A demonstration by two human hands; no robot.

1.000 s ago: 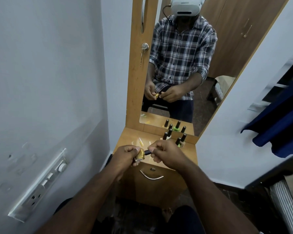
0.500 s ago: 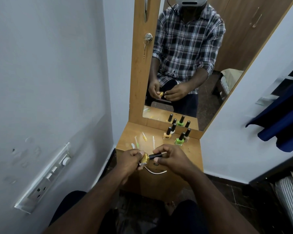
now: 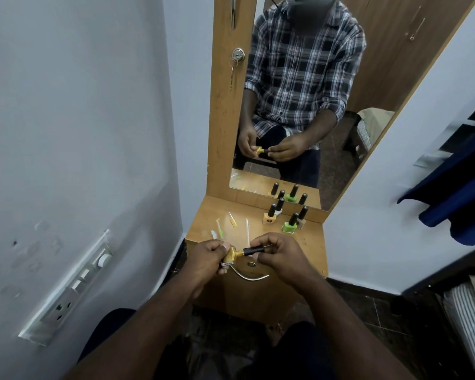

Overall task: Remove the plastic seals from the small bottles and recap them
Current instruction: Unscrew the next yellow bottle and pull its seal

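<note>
Gold bottle (image 3: 229, 257) with black cap (image 3: 254, 251), lime-green bottle (image 3: 289, 227), navy-and-white plaid shirt (image 3: 299, 67), tan wooden dresser (image 3: 310, 242)

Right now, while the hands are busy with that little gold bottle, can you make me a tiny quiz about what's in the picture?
1. True or false: the left hand holds the gold nail polish bottle on its side.
2. What does the right hand pinch? A) a key B) the black cap C) a spoon
3. Fill in: on the wooden dresser top, the bottle nearest the front among those standing is coloured ____.

Key: 1 true. 2 B; the cap points right, with the gold neck showing between cap and bottle. 3 green; it stands upright beside the other capped bottles near the mirror.
</note>
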